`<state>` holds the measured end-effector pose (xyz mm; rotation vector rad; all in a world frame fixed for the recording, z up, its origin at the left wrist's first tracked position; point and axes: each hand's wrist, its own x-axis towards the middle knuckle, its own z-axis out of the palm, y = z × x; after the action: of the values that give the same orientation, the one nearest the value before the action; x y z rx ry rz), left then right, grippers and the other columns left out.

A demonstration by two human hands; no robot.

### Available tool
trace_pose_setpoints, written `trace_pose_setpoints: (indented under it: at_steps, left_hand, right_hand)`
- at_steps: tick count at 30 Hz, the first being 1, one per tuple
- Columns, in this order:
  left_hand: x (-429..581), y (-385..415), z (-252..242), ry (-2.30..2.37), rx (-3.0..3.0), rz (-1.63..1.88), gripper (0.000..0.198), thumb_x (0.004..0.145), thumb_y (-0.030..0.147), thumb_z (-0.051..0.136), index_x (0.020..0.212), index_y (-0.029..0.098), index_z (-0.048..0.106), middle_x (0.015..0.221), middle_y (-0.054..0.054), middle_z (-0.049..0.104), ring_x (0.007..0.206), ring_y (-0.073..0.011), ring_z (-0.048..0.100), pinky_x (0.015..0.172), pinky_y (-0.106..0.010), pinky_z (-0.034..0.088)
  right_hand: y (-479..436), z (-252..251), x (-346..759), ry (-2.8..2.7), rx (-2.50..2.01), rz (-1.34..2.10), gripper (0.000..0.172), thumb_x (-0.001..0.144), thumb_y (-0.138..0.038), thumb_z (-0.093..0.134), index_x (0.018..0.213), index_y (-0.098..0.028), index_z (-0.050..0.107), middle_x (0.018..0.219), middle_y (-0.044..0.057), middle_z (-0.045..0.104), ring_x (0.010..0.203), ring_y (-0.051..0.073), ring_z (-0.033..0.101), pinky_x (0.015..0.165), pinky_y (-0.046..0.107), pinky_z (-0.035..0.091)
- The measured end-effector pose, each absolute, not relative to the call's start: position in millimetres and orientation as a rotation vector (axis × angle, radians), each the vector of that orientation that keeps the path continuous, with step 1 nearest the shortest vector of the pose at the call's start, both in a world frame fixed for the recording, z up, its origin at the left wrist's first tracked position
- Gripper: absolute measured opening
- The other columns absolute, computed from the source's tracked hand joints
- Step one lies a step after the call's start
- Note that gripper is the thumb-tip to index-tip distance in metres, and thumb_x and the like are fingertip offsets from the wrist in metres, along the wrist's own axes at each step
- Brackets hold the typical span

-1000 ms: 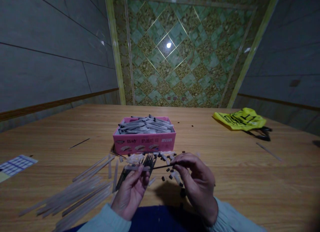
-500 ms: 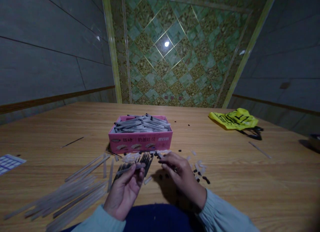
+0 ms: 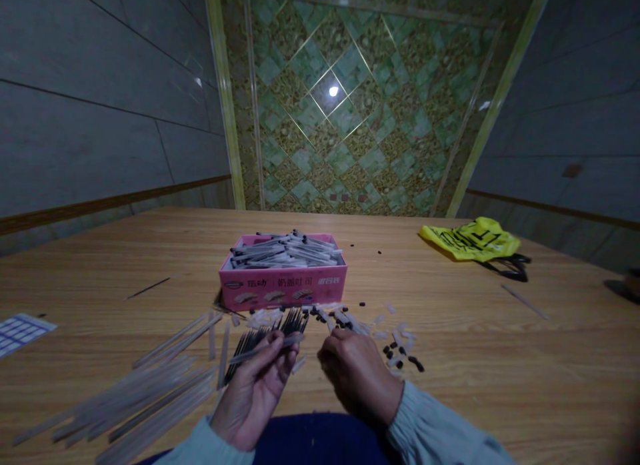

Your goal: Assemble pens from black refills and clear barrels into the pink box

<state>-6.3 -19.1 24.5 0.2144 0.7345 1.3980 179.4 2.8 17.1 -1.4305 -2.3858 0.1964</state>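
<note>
My left hand (image 3: pixel 255 395) pinches a slim translucent pen barrel (image 3: pixel 293 339) between thumb and fingers, holding it slantwise above the table. Just behind that hand lies a row of thin black-tipped rods (image 3: pixel 242 349), which look like pen refills. My right hand (image 3: pixel 363 371) is closed, its fingertips curled down at the tabletop. Whatever they hold, if anything, is hidden. Around it are scattered small black plugs (image 3: pixel 416 363) and short clear caps (image 3: pixel 390 309). To the left, several long clear barrels (image 3: pixel 127 391) lie in a loose bundle.
A pink box (image 3: pixel 285 289) heaped with assembled pens (image 3: pixel 285 250) stands beyond my hands. A yellow bag (image 3: pixel 470 239) with black handles lies at the right rear. A gridded paper (image 3: pixel 23 333) is at the left edge, and single thin sticks (image 3: pixel 524 301) lie apart.
My right hand has dropped toward the tabletop, and its fingers have turned downward out of sight. My left hand keeps the barrel and has shifted slightly right.
</note>
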Motion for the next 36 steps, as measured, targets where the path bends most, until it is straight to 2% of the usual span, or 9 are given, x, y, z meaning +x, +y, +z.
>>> trace_pose_setpoints:
  at_steps: [2,6,14,18,29,33,36]
  left_hand:
    - [-6.1,-18.3,24.7,0.746,0.212,1.387,0.02,0.079,-0.006,0.049,0.079,0.004,0.066,0.083,-0.017,0.072,0.07,-0.0182,0.071,0.062,-0.023,0.059]
    - [-5.2,-17.3,23.5,0.785,0.207,1.378,0.021,0.08,-0.006,0.049,0.078,0.004,0.067,0.078,-0.014,0.072,0.067,-0.0153,0.07,0.059,-0.019,0.058]
    - [-2.1,-17.3,19.9,0.818,0.282,1.367,0.022,0.079,-0.006,0.051,0.074,0.006,0.068,0.073,-0.01,0.072,0.063,-0.0131,0.069,0.057,-0.017,0.057]
    - [-1.1,-18.4,18.4,0.82,0.354,1.355,0.019,0.078,-0.005,0.054,0.075,0.007,0.068,0.074,-0.01,0.072,0.063,-0.0129,0.069,0.058,-0.018,0.057]
    - [-0.6,-20.6,14.7,0.866,0.471,1.316,0.01,0.076,0.001,0.061,0.08,0.009,0.066,0.075,-0.009,0.071,0.065,-0.0119,0.067,0.061,-0.018,0.056]
    - [-0.5,-21.3,15.1,0.88,0.552,1.298,0.012,0.071,0.008,0.069,0.081,0.012,0.065,0.074,-0.007,0.07,0.066,-0.012,0.067,0.062,-0.018,0.055]
    - [-0.3,-22.9,17.1,0.9,0.637,1.29,0.018,0.067,0.018,0.075,0.081,0.013,0.064,0.073,-0.006,0.07,0.065,-0.0127,0.066,0.061,-0.019,0.053]
  right_hand:
    - [3.3,15.5,180.1,-2.217,-1.385,0.362,0.005,0.074,-0.017,0.059,0.076,-0.017,0.063,0.081,0.004,0.064,0.072,0.016,0.057,0.06,0.024,0.035]
    - [4.1,16.9,174.5,-1.667,-1.173,0.831,0.001,0.072,-0.017,0.062,0.073,-0.016,0.062,0.068,0.0,0.063,0.067,0.015,0.058,0.061,0.023,0.042]
    - [3.1,11.5,161.8,-1.173,-0.894,1.392,0.031,0.06,-0.036,0.08,0.079,-0.014,0.07,0.059,0.001,0.066,0.05,0.013,0.059,0.053,0.027,0.048]
    - [0.2,12.0,157.8,-1.145,-0.896,1.343,0.031,0.056,-0.033,0.082,0.075,-0.015,0.067,0.056,0.0,0.065,0.05,0.014,0.062,0.052,0.025,0.049]
    - [-7.1,16.0,158.8,-1.357,-0.981,1.092,0.011,0.065,-0.021,0.071,0.074,-0.016,0.066,0.064,0.001,0.064,0.056,0.015,0.061,0.055,0.025,0.05]
    - [-9.2,17.0,160.2,-1.448,-1.042,0.973,0.008,0.067,-0.016,0.067,0.075,-0.016,0.068,0.071,0.003,0.067,0.066,0.017,0.062,0.06,0.025,0.048]
    - [-10.3,17.5,160.5,-1.507,-1.063,0.911,0.006,0.069,-0.016,0.065,0.074,-0.016,0.068,0.07,0.003,0.067,0.066,0.017,0.061,0.059,0.025,0.047]
